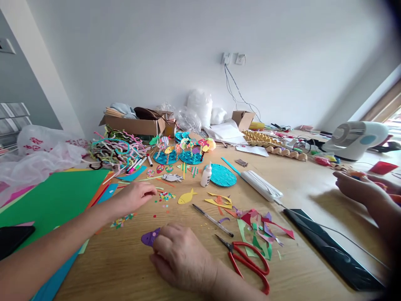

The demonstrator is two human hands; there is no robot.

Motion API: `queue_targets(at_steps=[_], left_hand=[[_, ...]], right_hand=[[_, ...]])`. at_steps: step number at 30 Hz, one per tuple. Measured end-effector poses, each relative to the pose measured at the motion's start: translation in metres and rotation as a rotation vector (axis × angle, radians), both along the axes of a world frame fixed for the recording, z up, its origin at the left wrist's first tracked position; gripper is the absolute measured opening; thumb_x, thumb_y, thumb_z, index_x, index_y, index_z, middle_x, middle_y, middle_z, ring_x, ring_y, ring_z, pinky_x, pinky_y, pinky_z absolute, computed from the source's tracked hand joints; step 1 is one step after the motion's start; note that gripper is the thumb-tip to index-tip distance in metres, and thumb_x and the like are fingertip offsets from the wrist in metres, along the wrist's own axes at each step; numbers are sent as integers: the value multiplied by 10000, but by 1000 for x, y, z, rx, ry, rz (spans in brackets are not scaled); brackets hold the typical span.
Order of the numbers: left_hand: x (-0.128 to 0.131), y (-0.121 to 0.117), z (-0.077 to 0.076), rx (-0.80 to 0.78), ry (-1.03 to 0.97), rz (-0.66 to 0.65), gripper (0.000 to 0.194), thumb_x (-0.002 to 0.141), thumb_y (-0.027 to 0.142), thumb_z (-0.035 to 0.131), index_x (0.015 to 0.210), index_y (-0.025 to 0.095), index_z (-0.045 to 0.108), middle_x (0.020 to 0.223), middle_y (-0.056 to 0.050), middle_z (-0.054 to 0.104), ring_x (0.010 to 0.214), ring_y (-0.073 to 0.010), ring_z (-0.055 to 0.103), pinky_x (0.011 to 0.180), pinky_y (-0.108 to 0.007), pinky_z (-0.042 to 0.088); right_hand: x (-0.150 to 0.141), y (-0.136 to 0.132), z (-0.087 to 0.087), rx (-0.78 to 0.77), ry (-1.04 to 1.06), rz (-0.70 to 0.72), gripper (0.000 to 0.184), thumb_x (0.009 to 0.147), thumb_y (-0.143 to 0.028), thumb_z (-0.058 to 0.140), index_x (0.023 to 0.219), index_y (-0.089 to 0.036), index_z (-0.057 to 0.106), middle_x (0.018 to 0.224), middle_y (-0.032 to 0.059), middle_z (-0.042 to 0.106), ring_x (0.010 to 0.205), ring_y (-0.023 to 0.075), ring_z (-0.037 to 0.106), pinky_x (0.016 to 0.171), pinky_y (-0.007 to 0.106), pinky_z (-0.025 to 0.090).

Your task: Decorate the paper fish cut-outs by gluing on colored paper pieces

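Note:
My left hand [133, 198] reaches in from the left, its fingers curled together by a small pile of colored paper dots [166, 196]. Whatever those fingertips pinch is too small to make out. Low in the middle, my right hand [184, 253] is closed over the tail end of a purple paper fish [149, 237], whose head with a drawn eye sticks out at the left. A yellow paper fish [187, 196] lies flat beyond it. Close by on the table are a pen [213, 220] and red-handled scissors [250, 259].
A white glue bottle [206, 176] stands beside a blue disc [223, 174]. Paper scraps [260, 230] spread near a power strip [261, 185] and a dark phone-like slab [332, 248]. Another person's hand [360, 188] is at the right. Green paper sheets [59, 198] lie left.

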State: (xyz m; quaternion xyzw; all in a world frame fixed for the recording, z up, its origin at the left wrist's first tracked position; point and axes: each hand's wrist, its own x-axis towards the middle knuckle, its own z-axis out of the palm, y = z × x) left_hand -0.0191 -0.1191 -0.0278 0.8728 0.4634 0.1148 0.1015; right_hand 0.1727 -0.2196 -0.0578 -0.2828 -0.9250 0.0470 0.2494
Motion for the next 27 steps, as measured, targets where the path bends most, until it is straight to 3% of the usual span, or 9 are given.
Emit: queue_targets(at_steps=[3, 11, 19, 27], left_hand=[[15, 20, -1, -30, 69, -23, 193, 770, 139, 462, 776, 186, 649, 820, -8, 688, 783, -165, 612, 689, -229, 435], [28, 58, -25, -88, 146, -91, 201, 700, 91, 489, 745, 199, 652, 765, 14, 676, 712, -141, 607, 642, -200, 420], [32, 69, -34, -109, 164, -189, 201, 695, 65, 491, 734, 178, 652, 776, -15, 668, 728, -153, 602, 656, -211, 424], [32, 70, -35, -107, 172, -221, 205, 697, 58, 493, 758, 176, 649, 800, -27, 663, 740, -156, 591, 672, -222, 424]], right_hand=[[0, -1, -8, 43, 36, 70, 143, 816, -268, 511, 705, -177, 519, 755, 9, 606, 643, 128, 539, 602, 228, 417], [-3, 5, -15, -19, 75, 99, 155, 784, -272, 546, 663, -191, 493, 705, -9, 610, 622, 105, 572, 576, 192, 441], [-7, 5, -29, 60, 130, 55, 282, 817, -414, 524, 644, -193, 495, 676, -2, 619, 579, 110, 559, 555, 206, 443], [-11, 6, -31, 80, 86, 81, 412, 848, -519, 468, 591, -198, 486, 575, -9, 582, 543, 121, 562, 490, 226, 421]])
